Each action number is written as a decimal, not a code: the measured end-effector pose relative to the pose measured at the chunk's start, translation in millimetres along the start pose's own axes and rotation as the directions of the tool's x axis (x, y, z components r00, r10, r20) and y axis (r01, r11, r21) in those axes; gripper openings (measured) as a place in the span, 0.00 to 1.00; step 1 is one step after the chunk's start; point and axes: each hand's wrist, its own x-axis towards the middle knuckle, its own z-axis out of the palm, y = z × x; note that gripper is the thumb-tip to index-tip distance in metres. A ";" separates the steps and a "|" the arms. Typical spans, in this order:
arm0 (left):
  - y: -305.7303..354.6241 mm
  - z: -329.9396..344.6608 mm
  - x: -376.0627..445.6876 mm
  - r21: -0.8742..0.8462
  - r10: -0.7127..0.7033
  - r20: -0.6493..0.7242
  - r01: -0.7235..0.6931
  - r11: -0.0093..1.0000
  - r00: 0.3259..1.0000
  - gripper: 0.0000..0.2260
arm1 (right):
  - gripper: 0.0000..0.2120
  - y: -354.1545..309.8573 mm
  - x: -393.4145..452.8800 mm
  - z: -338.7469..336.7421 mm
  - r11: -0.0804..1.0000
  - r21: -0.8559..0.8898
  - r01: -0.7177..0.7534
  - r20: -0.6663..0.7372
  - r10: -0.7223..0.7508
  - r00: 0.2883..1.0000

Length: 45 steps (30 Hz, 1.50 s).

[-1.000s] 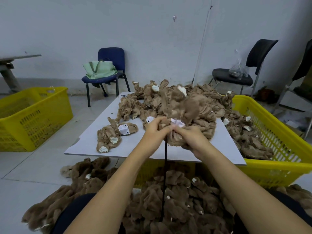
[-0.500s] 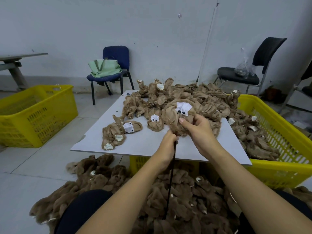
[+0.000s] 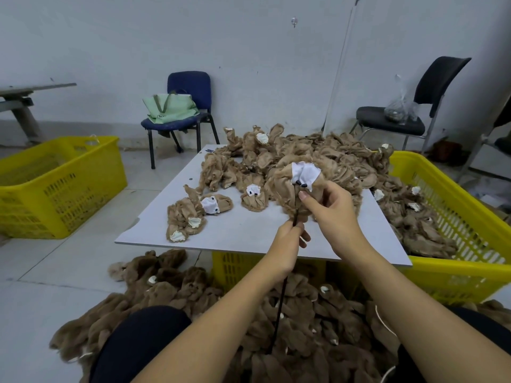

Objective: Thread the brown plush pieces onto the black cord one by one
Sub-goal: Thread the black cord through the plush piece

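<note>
My right hand (image 3: 330,217) grips a brown plush piece (image 3: 284,183) with a white patch and black eyes, raised just above the board. My left hand (image 3: 287,241) pinches the black cord (image 3: 279,308) just below that piece; the cord's tip goes up into the plush. The cord hangs straight down between my forearms into a mass of darker brown plush pieces (image 3: 298,327) on the floor by my knees. A large pile of loose brown plush pieces (image 3: 318,156) covers the far half of the grey board (image 3: 243,233).
Three small plush pieces (image 3: 188,217) lie apart on the board's left part. A yellow crate (image 3: 475,233) with plush stands right of the board, another yellow crate (image 3: 49,189) at left. A blue chair (image 3: 188,106) with a green bag and a black chair (image 3: 401,117) stand by the wall.
My left hand slid down the cord from the plush piece while my right hand lifted and turned the piece, showing its white patch. The view shifted slightly left.
</note>
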 end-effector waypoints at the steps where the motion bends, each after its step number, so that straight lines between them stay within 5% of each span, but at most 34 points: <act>1: 0.1 -0.4 0.4 -0.001 -0.005 0.001 0.005 1.000 1.000 0.12 | 0.16 0.8 -0.4 0.1 1.000 -0.004 0.007 -0.001 -0.007 1.000; 11: -1.9 -2.1 1.7 0.039 0.012 -0.012 -0.012 0.999 1.000 0.13 | 0.05 -0.9 -13.8 2.5 1.000 0.002 0.004 0.096 -0.004 0.995; 18: 1.3 -3.9 5.6 0.186 -0.122 -0.055 0.130 0.974 0.991 0.11 | 0.11 6.1 -20.0 0.8 0.998 -0.048 0.042 0.078 -0.038 0.996; 21: -1.7 -14.0 7.9 0.063 -0.263 -0.126 0.273 0.960 0.956 0.16 | 0.13 10.0 -20.3 -3.2 0.999 -0.045 0.028 0.061 -0.026 0.998; 23: 4.3 -26.1 4.7 -0.159 -0.245 -0.323 0.203 0.966 0.914 0.12 | 0.13 13.3 -19.3 -7.7 0.999 -0.040 0.022 0.060 -0.020 0.998; 26: 16.7 -38.9 1.7 -0.310 -0.057 -0.479 -0.108 0.945 0.876 0.09 | 0.10 16.2 -18.5 -11.0 0.999 -0.033 0.027 0.075 -0.025 0.997; 31: 36.2 -32.6 -3.8 -0.183 0.169 -0.198 -0.206 0.961 0.966 0.17 | 0.09 19.0 -16.1 -8.6 0.997 -0.072 -0.008 0.095 0.015 0.995; 35: 33.5 -35.1 0.2 -0.022 0.242 -0.150 -0.248 0.968 0.959 0.09 | 0.04 18.5 -12.1 -13.3 0.993 -0.105 -0.059 0.144 0.074 0.987; 39: 28.9 -39.8 3.5 0.051 0.249 -0.129 -0.244 0.968 0.960 0.11 | 0.03 12.4 -7.0 -17.4 0.977 -0.077 -0.200 0.200 0.212 0.957; 42: 24.1 -36.2 1.8 0.020 0.266 -0.096 -0.266 0.964 0.959 0.07 | 0.10 3.2 -0.8 -18.4 0.946 0.082 -0.314 0.240 0.287 0.927; 45: 20.5 -29.0 -0.2 -0.041 0.261 -0.040 -0.263 0.964 0.965 0.11 | 0.18 -1.2 -0.8 -15.2 0.964 -0.009 -0.266 0.205 0.263 0.943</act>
